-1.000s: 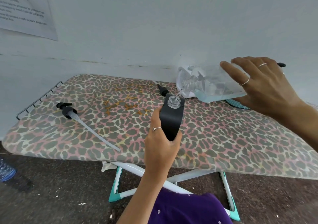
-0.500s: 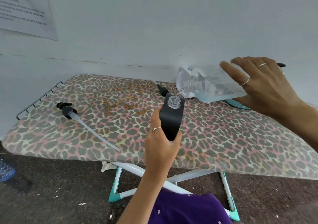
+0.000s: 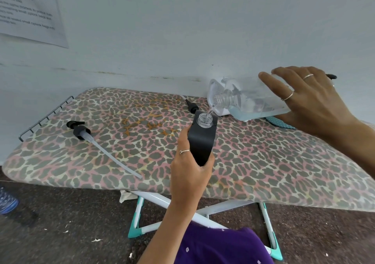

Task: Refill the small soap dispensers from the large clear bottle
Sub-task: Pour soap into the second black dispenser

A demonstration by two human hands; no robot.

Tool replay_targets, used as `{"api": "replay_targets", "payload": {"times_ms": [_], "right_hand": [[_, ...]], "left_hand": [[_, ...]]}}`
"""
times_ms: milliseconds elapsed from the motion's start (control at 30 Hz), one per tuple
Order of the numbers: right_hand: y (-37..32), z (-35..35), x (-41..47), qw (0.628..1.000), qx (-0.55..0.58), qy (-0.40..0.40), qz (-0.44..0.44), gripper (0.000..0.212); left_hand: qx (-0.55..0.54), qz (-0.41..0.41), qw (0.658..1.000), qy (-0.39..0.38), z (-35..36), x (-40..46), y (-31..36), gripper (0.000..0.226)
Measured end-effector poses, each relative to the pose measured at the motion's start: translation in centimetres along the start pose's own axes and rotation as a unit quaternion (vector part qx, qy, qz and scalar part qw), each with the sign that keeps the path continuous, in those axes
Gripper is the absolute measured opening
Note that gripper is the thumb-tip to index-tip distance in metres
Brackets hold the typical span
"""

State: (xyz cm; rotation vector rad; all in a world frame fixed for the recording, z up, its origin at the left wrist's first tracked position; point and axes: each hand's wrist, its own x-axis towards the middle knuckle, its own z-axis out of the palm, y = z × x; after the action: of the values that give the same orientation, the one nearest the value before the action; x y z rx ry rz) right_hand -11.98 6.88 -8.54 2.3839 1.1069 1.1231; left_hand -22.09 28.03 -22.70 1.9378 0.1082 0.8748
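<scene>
My left hand grips a small black soap dispenser by its lower body and holds it above the ironing board, its clear open neck tipped up to the right. My right hand holds the large clear bottle tilted on its side, mouth pointing left and down. A thin clear stream runs from the bottle's mouth into the dispenser's neck. Pale blue liquid lies along the bottle's lower side. A white dispenser stands behind the bottle, mostly hidden.
A black pump head with a long clear tube lies on the board's left part. A second black pump head lies near the far edge. A wire rack ends the board at the left. A blue bottle lies on the floor.
</scene>
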Motion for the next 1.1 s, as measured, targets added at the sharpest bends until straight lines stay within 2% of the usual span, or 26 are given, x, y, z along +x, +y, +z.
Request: {"api": "replay_targets", "payload": {"times_ms": [233, 400, 800, 1100], "right_hand": [[0.2, 0.4, -0.1, 1.000, 0.002, 0.015, -0.010, 0.066], [0.1, 0.2, 0.1, 1.000, 0.001, 0.003, -0.003, 0.084], [0.3, 1.0, -0.1, 1.000, 0.010, -0.002, 0.000, 0.091], [0.1, 1.0, -0.2, 1.000, 0.014, 0.003, -0.007, 0.087]], "left_hand": [[0.001, 0.001, 1.000, 0.001, 0.1, -0.1, -0.1, 0.071], [0.006, 0.008, 1.000, 0.008, -0.2, 0.1, 0.4, 0.068], [0.007, 0.009, 1.000, 0.012, -0.1, 0.1, 0.3, 0.069], [0.005, 0.010, 1.000, 0.011, 0.0, 0.0, 0.2, 0.070]]}}
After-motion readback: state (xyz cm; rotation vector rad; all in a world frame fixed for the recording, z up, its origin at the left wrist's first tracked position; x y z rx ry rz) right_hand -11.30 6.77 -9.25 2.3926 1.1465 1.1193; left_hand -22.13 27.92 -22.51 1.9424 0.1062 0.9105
